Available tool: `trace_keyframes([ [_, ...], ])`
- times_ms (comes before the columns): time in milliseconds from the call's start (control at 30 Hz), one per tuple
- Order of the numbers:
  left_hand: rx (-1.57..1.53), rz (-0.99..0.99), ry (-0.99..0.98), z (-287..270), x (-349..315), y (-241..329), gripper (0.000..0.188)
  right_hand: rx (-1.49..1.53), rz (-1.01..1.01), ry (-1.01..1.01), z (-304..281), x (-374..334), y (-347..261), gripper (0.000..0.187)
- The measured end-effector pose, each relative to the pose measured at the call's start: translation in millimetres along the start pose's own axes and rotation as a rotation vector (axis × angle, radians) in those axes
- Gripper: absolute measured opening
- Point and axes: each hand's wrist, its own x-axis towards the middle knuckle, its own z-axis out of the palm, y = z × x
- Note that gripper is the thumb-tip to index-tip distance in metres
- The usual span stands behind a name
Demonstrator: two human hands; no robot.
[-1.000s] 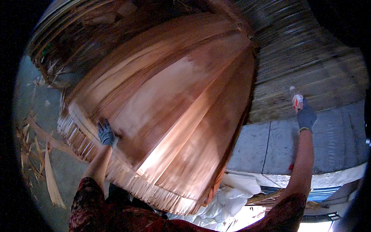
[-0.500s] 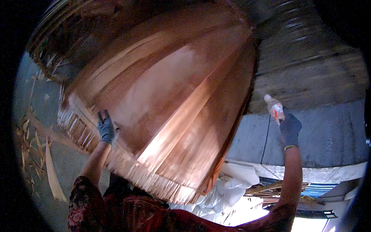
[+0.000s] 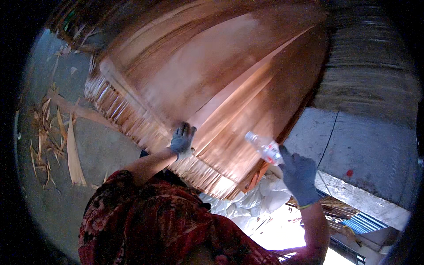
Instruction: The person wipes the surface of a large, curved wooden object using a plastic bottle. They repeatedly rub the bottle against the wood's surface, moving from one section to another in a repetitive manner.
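A large stack of thin reddish-brown wood veneer sheets [image 3: 198, 66] fills the middle of the view, its layered near edge facing me. A lighter strip runs lengthwise over the top sheet. My left hand [image 3: 182, 140], in a grey glove, lies at that near edge with its fingers stretched out and holds nothing visible. In my gloved right hand [image 3: 301, 176] is a clear plastic bottle [image 3: 264, 148] with a red-and-white label. The bottle is tilted, its narrow end pointing left over the right part of the stack. Whether liquid is in it I cannot tell.
Veneer scraps [image 3: 74, 152] litter the grey floor at left. Right of the stack is a grey panelled surface [image 3: 366, 150] with a pale ledge [image 3: 371, 194]. Crumpled white plastic sheeting [image 3: 260, 194] lies beyond the stack's lower right corner, beside a bright opening.
My left hand has shifted right along the stack's near edge. My right hand has brought the bottle leftward from over the grey surface to above the stack. The whole view has shifted too.
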Motion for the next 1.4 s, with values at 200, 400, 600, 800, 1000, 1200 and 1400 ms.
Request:
trace_keyframes([
  [200, 0.267, -0.042, 0.245, 80.8, 20.0, -17.8, 0.049, -0.087, 0.005, 0.005, 41.0, 5.5, -12.1, 0.048],
  [400, 0.273, -0.039, 0.143, 50.4, 11.3, -3.9, 0.056, -0.182, 0.428, 0.135, 26.4, 9.3, 81.5, 0.054],
  [600, 0.048, -0.022, 0.231, 11.7, 2.4, 0.3, 0.076, -0.073, 0.121, 0.038, 41.2, -14.9, 28.4, 0.053],
  [800, 0.035, -0.12, 0.38, 13.9, 11.0, -36.8, 0.035, 0.097, 0.107, 0.128, 32.2, 2.5, 0.3, 0.05],
  [1000, -0.05, -0.205, 0.3, -0.1, 10.9, -41.3, 0.022, 0.08, -0.055, -0.016, 55.0, 7.0, -30.1, 0.051],
  [1200, -0.13, -0.105, 0.36, -12.8, 19.8, -40.0, 0.024, 0.053, 0.395, 0.34, 80.9, 6.1, 86.3, 0.042],
  [1400, -0.191, -0.007, 0.268, -12.0, 28.0, -92.5, 0.029, 0.653, 0.569, 0.479, 101.8, 16.9, 107.0, 0.056],
])
